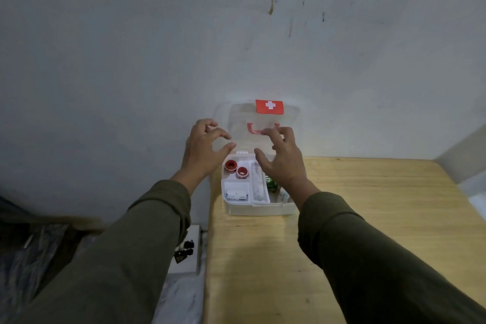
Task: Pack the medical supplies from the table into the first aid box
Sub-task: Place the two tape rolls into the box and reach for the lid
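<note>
Both hands up over the first aid box, fingers spread and curled, holding nothing. Left hand is at the lid's left edge, right hand at its lower right, near the pink handle; can't tell if fingertips actually touch the clear lid.

Box sits at the tabletop's back-left corner, against the wall. Lid stands upright w/ red cross label at top. Inside: white tray w/ two red-capped rolls, a wrapped bandage and a clear packet; a green item lies right of the tray, partly hidden by the wrist. No loose supplies visible on the tabletop, so packing looks about done; closing is prob next.

Handling: thin stiff plastic, light, likely slick; lid hinges at the rear, so take it by both side edges and swing it fwd and down evenly. Box's long axis runs left-right, opening faces up, front toward the person.
</note>
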A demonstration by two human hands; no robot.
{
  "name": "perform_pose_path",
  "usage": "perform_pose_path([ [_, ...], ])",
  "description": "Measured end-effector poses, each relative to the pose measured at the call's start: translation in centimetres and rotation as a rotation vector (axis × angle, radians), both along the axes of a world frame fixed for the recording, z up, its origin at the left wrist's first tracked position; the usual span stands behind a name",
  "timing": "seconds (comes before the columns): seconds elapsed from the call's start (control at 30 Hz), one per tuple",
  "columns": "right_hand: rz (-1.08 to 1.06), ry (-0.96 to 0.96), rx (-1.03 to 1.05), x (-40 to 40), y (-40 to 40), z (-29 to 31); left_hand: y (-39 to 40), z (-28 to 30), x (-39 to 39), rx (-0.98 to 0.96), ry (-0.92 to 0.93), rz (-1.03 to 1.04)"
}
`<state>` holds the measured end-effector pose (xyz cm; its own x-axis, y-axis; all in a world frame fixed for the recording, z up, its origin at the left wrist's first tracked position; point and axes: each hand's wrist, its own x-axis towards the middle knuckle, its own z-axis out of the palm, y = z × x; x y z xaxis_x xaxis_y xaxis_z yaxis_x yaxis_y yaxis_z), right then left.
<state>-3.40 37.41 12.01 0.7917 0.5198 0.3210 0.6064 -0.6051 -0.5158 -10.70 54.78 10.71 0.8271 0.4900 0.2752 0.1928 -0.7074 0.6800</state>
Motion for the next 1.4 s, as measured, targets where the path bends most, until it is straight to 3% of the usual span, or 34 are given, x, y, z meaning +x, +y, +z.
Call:
perform_pose_path([
  [0.13,-0.01,-0.077,0.045,0.6,-0.6,2.4,-0.5,2.3,1.2,0.138,-0.089,-0.007],
  [0.3,0.056,0.027,-0.032,1.9,-0.1,4.1,-0.7,4.0,3.0,0.197,0.005,-0.099],
  [0.47,0.104,0.174,-0.037,3.3,0.5,4.6,-0.8,4.0,3.7,0.131,0.148,-0.164],
  [0.77,0.095,0.114,0.067,1.2,-0.7,4.7,-2.5,4.5,1.2,0.035,0.025,-0.173],
  [1.17,0.149,0.166,0.131,-7.7,-7.0,0.6,-8.4,1.5,-5.4,0.001,0.042,-0.042],
  [1.4,0.174,0.241,0.044,-10.9,-9.2,-3.7,-10.6,-1.4,-8.5,-0.088,0.15,-0.04],
])
